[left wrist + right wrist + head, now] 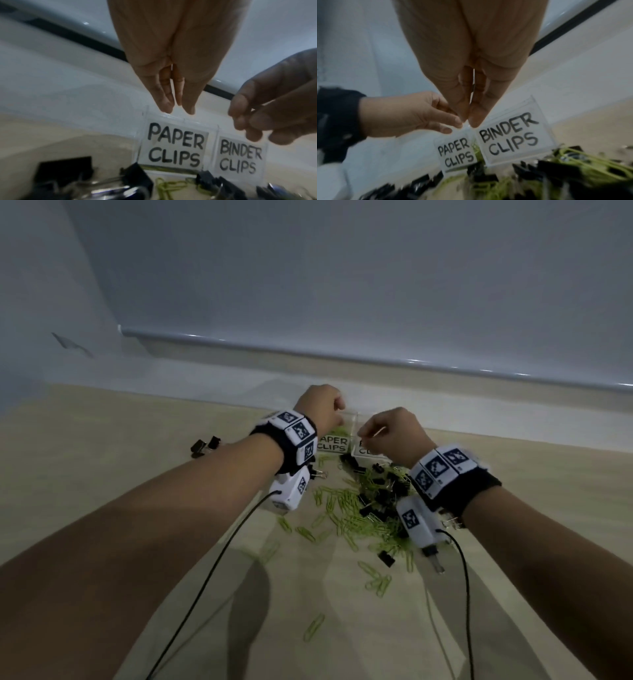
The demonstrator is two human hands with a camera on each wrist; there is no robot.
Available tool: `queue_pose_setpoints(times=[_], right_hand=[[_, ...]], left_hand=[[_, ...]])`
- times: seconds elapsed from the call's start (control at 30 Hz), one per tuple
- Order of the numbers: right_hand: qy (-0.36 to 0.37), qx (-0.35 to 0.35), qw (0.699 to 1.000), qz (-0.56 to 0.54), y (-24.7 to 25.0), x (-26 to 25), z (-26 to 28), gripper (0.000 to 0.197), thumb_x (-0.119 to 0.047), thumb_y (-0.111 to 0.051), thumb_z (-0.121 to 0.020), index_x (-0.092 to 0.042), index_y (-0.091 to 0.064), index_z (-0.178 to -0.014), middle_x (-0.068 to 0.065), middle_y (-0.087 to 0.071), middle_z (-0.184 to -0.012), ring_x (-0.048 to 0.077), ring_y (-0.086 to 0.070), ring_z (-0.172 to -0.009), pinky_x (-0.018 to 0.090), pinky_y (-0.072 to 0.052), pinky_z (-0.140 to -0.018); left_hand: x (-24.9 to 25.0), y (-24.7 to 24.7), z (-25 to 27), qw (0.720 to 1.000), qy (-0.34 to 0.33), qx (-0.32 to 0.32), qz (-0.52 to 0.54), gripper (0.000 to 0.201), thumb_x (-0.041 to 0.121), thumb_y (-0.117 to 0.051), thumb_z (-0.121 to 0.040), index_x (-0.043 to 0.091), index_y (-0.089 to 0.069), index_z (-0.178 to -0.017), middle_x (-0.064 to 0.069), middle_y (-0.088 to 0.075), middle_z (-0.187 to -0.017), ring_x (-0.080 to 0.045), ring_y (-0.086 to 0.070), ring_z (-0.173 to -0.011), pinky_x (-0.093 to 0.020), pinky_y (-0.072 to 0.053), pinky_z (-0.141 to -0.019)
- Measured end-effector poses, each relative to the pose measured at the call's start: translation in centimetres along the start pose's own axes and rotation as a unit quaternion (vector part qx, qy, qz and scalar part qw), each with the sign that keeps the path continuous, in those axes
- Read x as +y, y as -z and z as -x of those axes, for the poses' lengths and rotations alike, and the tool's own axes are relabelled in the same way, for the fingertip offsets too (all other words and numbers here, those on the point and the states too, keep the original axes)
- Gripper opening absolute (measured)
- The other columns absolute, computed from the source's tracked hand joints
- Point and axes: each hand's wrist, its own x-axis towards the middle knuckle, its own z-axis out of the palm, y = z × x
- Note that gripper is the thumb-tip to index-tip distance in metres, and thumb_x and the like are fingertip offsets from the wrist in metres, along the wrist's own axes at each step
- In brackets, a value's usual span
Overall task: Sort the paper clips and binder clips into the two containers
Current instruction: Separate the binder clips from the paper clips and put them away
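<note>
Left hand (320, 409) fingers pinched over PAPER CLIPS box (173, 146), right hand (394, 433) over BINDER CLIPS box (240, 157), contents unclear; each should release only inside its rim.

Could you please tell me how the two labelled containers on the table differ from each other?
The paper clips container sits on the left; the binder clips container stands beside it on the right. Their handwritten labels read differently. Green clips show at the bottom of the paper clips container; what the binder clips container holds cannot be told. Both are clear boxes with white labels, side by side.
</note>
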Motion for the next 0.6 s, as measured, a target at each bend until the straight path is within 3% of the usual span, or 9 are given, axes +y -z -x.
queue_pose_setpoints(times=[0.07,0.13,0.2,0.27,0.37,0.5,0.6], right_hand=[[0.049,-0.069,0.994,0.073,-0.5,-0.4,0.9,0.014,-0.001,-0.067,-0.077,-0.01,-0.075,-0.086,0.004,-0.072,-0.083,0.012,-0.063,-0.073,0.02,-0.055,-0.071],[0.102,-0.121,0.976,0.152,-1.6,-1.2,1.3,0.024,-0.001,-0.06,-0.08,-0.012,-0.075,-0.095,0.005,-0.074,-0.093,0.016,-0.065,-0.082,0.03,-0.055,-0.084],[0.129,-0.145,0.958,0.212,-2.8,-2.2,1.0,0.035,0.0,-0.052,-0.083,-0.017,-0.073,-0.104,0.006,-0.072,-0.102,0.021,-0.065,-0.092,0.035,-0.053,-0.088],[0.129,-0.167,0.943,0.258,-3.8,-3.1,0.6,0.044,0.002,-0.048,-0.082,-0.021,-0.07,-0.113,0.008,-0.069,-0.11,0.026,-0.063,-0.099,0.04,-0.053,-0.089],[0.118,-0.219,0.921,0.299,-4.3,-4.0,0.7,0.046,0.0,-0.044,-0.085,-0.02,-0.066,-0.12,0.012,-0.067,-0.114,0.03,-0.063,-0.101,0.04,-0.053,-0.088],[0.129,-0.249,0.912,0.299,-3.8,-4.1,2.3,0.035,-0.012,-0.043,-0.093,-0.01,-0.064,-0.121,0.013,-0.066,-0.116,0.032,-0.062,-0.106,0.042,-0.051,-0.091],[0.159,-0.264,0.903,0.3,-3.5,-3.5,3.7,0.042,0.001,-0.043,-0.088,-0.013,-0.064,-0.12,0.009,-0.064,-0.122,0.03,-0.06,-0.11,0.044,-0.05,-0.094]], left_hand=[[-0.4,0.5,1.6,0.998,-0.048,-0.006,-0.036,0.008,0.015,-0.072,-0.079,0.012,-0.071,-0.087,0.002,-0.065,-0.088,-0.015,-0.06,-0.082,-0.03,-0.052,-0.083],[-1.3,0.7,3.4,0.993,-0.07,-0.061,-0.076,0.004,0.014,-0.071,-0.08,0.014,-0.072,-0.084,0.005,-0.063,-0.081,-0.014,-0.061,-0.078,-0.029,-0.051,-0.075],[-2.5,0.8,5.0,0.979,-0.07,-0.143,-0.128,0.008,0.016,-0.073,-0.079,0.014,-0.073,-0.087,0.004,-0.066,-0.083,-0.015,-0.063,-0.08,-0.028,-0.05,-0.071],[-3.9,0.9,5.9,0.97,-0.057,-0.18,-0.153,0.018,0.018,-0.076,-0.077,0.014,-0.074,-0.094,-0.002,-0.069,-0.093,-0.02,-0.064,-0.086,-0.032,-0.051,-0.075],[-5.6,1.8,6.4,0.972,-0.047,-0.168,-0.158,0.024,0.02,-0.075,-0.079,0.014,-0.072,-0.102,-0.006,-0.068,-0.103,-0.023,-0.063,-0.093,-0.027,-0.045,-0.074],[-6.9,3.4,7.1,0.972,-0.032,-0.151,-0.178,0.024,0.021,-0.073,-0.082,0.012,-0.071,-0.104,-0.007,-0.065,-0.108,-0.024,-0.061,-0.099,-0.028,-0.045,-0.078],[-7.3,4.5,9.0,0.972,-0.043,-0.147,-0.178,0.027,0.026,-0.076,-0.079,0.018,-0.069,-0.103,-0.003,-0.061,-0.108,-0.018,-0.058,-0.092,-0.025,-0.043,-0.072]])
